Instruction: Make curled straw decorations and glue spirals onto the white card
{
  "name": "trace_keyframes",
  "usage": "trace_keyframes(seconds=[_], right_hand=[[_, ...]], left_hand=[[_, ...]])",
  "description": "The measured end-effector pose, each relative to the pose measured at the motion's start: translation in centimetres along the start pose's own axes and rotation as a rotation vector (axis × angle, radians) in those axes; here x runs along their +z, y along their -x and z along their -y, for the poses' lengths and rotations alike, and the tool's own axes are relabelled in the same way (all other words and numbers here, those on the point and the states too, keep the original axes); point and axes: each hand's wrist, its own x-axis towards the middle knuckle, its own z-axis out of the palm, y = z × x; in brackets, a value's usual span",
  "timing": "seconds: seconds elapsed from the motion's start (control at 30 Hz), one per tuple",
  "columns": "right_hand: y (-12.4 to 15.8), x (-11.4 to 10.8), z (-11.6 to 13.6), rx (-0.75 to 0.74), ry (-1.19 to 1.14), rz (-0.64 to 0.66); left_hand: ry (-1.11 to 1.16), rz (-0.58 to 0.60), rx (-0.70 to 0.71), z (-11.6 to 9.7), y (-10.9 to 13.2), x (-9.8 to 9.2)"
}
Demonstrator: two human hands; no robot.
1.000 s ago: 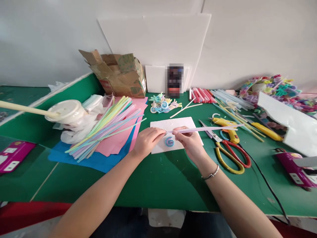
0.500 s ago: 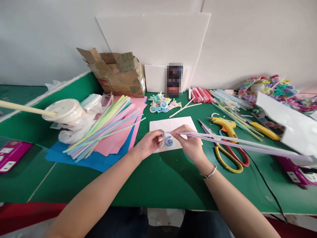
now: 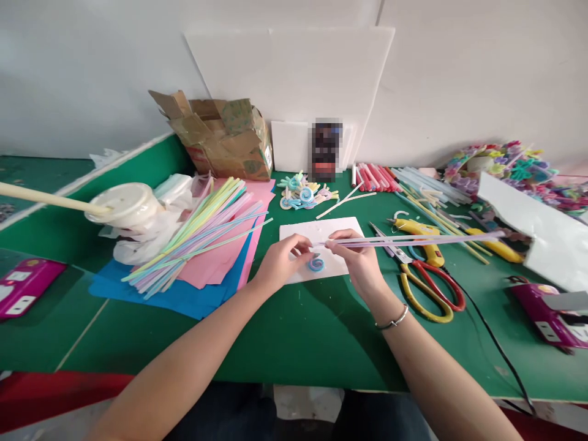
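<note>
Lilac and white pipe cleaners (image 3: 427, 241) stretch out to the right from between my hands. My right hand (image 3: 361, 266), closed, pinches them near their left ends. At those ends the fingers of my left hand (image 3: 278, 263) are pinched together, just apart from the right fingertips. Below the fingers, a blue-and-white spiral coil (image 3: 315, 263) lies on a white board (image 3: 339, 268), partly covered by my left hand. Large scissors (image 3: 404, 260) with red and yellow handles lie right of the board, beside a yellow glue gun (image 3: 420, 229).
Loose pastel pipe cleaners (image 3: 193, 236) lie on pink and blue sheets at left, by a white tub (image 3: 124, 205). Finished curled pieces (image 3: 303, 191) sit behind the board, near a cardboard box (image 3: 227, 141). A black cord (image 3: 491, 334) crosses the right side.
The free ends of the pipe cleaners have swung away from me. My left fingers have turned, so their nails no longer show. The view has shifted slightly.
</note>
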Motion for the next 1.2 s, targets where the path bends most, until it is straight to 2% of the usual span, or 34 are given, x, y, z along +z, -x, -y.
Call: trace_keyframes(seconds=[0.1, 0.23, 0.4, 0.53, 0.73, 0.8, 0.87, 0.93, 1.07, 1.2], right_hand=[[0.0, 0.0, 0.2, 0.068, -0.053, 0.015], [0.1, 0.2, 0.5, 0.153, -0.097, 0.076], [0.2, 0.3, 0.5, 0.222, -0.153, 0.108], [0.3, 0.4, 0.6, 0.264, -0.178, 0.12], [0.3, 0.5, 0.7, 0.159, -0.169, 0.07], [0.3, 0.5, 0.5, 0.133, -0.16, 0.058], [0.2, 0.3, 0.3, 0.096, -0.13, 0.051], [0.2, 0.2, 0.1, 0.03, -0.089, 0.031], [0.2, 0.1, 0.0, -0.082, -0.044, 0.023], [0.3, 0.2, 0.1, -0.157, -0.022, 0.091]], left_hand=[[-0.334, -0.088, 0.301, 0.3, 0.0, -0.6], [-0.558, -0.13, 0.613, 0.0, 0.0, -1.6], [-0.644, -0.096, 0.777, -0.2, 0.3, -2.0], [-0.63, -0.141, 0.832, -0.3, 0.4, -1.9], [-0.596, -0.215, 0.696, -0.4, 0.3, -1.1], [-0.537, -0.202, 0.638, -0.4, 0.3, -0.9], [-0.423, -0.168, 0.516, -0.5, 0.3, -0.7], [-0.222, -0.102, 0.315, -0.7, 0.2, -0.6], [0.367, 0.123, -0.127, -1.2, -0.2, -0.7], [0.842, 0.226, -0.394, -1.2, -0.5, -0.8]])
